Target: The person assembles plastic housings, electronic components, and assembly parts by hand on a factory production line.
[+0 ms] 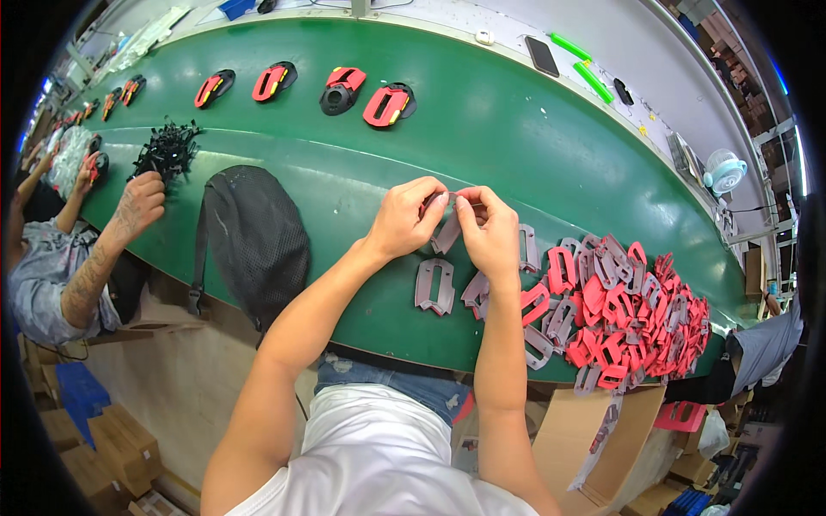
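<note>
My left hand (408, 217) and my right hand (489, 230) meet over the green table, thumbs and fingers pinched together. Between them is a thin grey-pink plastic piece (451, 197), mostly hidden by the fingers. Just below the fingertips shows a grey plastic frame (446, 234); I cannot tell whether it is held or lies on the table. Another grey slotted frame (434, 287) lies nearer to me, and one more (476, 294) is partly covered by my right forearm. To the right spreads a heap of red and grey frames (632, 310).
A black mesh bag (256, 241) sits left of my arm. Red-and-black assembled parts (389, 106) stand along the far belt. A co-worker's hand (140, 199) is by a pile of black straps (165, 150). An open carton (564, 439) stands below the table's right edge.
</note>
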A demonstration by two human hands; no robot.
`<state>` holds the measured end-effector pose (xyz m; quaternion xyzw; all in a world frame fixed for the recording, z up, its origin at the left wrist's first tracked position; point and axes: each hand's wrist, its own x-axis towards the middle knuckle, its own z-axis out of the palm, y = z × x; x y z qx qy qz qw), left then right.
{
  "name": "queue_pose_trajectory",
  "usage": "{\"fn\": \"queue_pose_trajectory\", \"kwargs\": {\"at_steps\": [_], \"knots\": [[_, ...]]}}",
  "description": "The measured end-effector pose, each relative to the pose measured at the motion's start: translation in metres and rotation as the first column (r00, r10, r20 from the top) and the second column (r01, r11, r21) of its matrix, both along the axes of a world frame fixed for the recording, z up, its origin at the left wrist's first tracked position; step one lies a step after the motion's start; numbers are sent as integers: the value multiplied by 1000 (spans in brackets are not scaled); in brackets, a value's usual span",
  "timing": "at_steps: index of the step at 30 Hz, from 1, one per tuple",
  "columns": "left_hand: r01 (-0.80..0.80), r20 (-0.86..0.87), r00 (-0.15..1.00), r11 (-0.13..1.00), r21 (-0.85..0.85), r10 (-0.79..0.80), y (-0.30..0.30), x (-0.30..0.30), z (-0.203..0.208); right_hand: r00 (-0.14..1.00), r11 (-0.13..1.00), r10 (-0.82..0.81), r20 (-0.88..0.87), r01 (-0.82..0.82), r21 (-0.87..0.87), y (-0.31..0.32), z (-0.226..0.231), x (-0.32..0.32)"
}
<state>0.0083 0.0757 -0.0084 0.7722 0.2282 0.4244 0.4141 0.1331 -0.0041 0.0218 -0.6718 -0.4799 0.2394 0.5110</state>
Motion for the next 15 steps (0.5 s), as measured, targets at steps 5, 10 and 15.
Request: {"fn": "queue_pose_trajectory", "kwargs": {"at_steps": [5,10,15], "knots": [[-33,-2,999,997,70,33,0,3,-2,995,994,-25,101,14,113,3,-7,-4],[-233,14,971,921,313,240,-7,7,-5,984,987,-86,154,63,147,5,-11,-12],[-286,13,953,880,379,304,-12,9,-4,974,981,-150,167,126,148,6,-10,-20]]}}
